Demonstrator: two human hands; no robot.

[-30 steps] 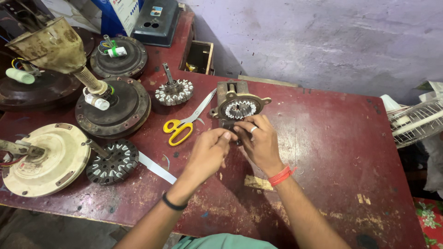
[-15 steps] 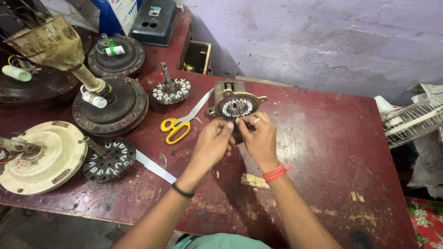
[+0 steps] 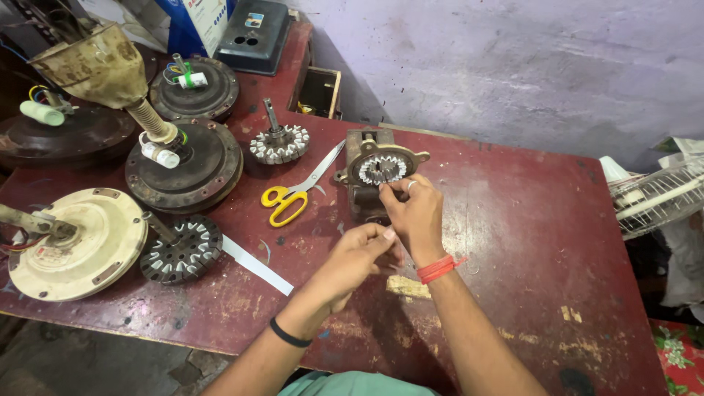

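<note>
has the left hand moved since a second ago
Yes: the left hand has drawn back toward the person, away from the stator, while the right hand stays there.

Fan-repair workshop: dismantled fan motors point(image 3: 183, 167)

scissors: yellow-handled point(image 3: 297, 193), lying open on the red surface point(image 3: 513, 242)
wound stator: point(image 3: 279, 144) behind the scissors
bare stator: point(image 3: 181, 249) front left
cream motor cover: point(image 3: 77, 242) beside it
paper strip: point(image 3: 257, 265)

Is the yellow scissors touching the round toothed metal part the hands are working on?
Apart. The head view shows the scissors lying left of the toothed part, with bare red table between the blade tips and its housing.
</note>
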